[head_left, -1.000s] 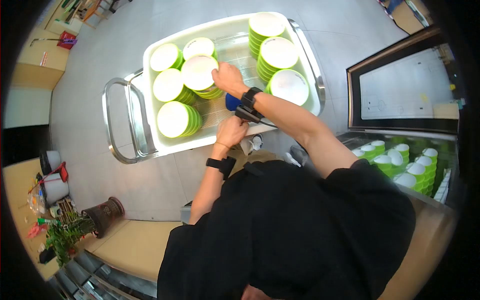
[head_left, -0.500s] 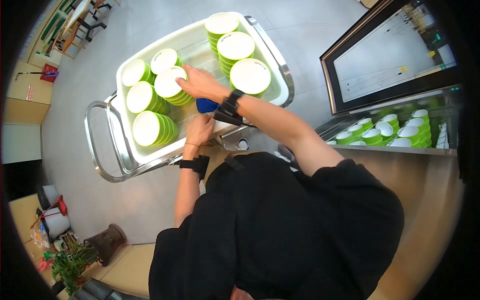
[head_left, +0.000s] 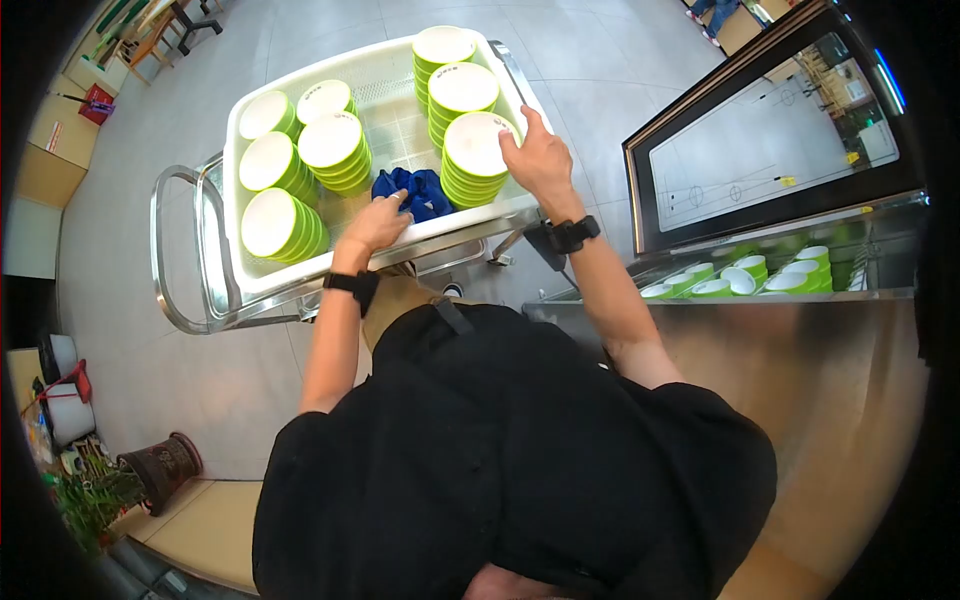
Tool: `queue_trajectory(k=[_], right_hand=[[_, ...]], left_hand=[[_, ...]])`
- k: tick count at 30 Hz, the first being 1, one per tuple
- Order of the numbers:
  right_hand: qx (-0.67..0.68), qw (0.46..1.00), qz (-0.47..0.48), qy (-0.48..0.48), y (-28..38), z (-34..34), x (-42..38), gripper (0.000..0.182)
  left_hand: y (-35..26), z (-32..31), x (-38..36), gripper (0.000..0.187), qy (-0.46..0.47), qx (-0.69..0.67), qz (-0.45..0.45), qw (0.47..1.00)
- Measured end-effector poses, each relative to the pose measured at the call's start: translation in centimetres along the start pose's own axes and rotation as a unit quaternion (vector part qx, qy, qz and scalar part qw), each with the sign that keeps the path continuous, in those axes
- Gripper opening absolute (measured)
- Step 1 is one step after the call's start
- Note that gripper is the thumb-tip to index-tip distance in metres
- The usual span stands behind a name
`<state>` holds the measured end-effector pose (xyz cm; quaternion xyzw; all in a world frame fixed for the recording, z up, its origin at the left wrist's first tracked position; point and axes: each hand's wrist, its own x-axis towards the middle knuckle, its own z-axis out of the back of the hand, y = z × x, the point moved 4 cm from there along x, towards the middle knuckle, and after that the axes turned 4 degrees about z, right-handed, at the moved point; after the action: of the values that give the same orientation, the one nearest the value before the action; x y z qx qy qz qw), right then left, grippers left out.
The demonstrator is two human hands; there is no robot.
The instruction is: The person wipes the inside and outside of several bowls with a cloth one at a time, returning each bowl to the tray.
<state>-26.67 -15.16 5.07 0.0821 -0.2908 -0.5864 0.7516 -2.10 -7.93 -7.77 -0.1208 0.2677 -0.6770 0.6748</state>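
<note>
Fingers [head_left: 529,122] of the right hand [head_left: 545,163], now shifted to the bowl stack [head_left: 474,172] just beside the thumb, spread apart, leaving it apparently ungripped, while the left hand's [head_left: 371,226] partly curled fingers touch blue cloth [head_left: 426,194], grip unclear.

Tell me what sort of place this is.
Probably a restaurant or canteen: green-and-white round bowls stacked in a white plastic tub on a silver metal trolley, and a brown wooden chair beyond.
</note>
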Motion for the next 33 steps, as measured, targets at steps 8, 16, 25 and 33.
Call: queue_trajectory(k=[8,16,25,33], right_hand=[[0.282,0.933,0.217,0.052,6.0,-3.2,-5.2,0.026],[0.443,0.885,0.029,0.138,3.6,-7.8,-6.8,0.034],[0.396,0.905,0.147,0.043,7.2,-6.2,-6.0,0.061],[0.261,0.934,0.075,0.231,7.3,-10.4,-5.7,0.03]], left_hand=[[-2.4,-0.8,7.3,0.071,0.464,0.042,0.082,0.881],[-0.7,0.6,8.4,0.033,0.281,0.189,0.093,0.936],[-8.9,13.4,-1.4,0.033,-0.147,-0.142,0.054,0.977],[-10.3,12.1,-2.6,0.025,-0.101,-0.315,0.053,0.942]])
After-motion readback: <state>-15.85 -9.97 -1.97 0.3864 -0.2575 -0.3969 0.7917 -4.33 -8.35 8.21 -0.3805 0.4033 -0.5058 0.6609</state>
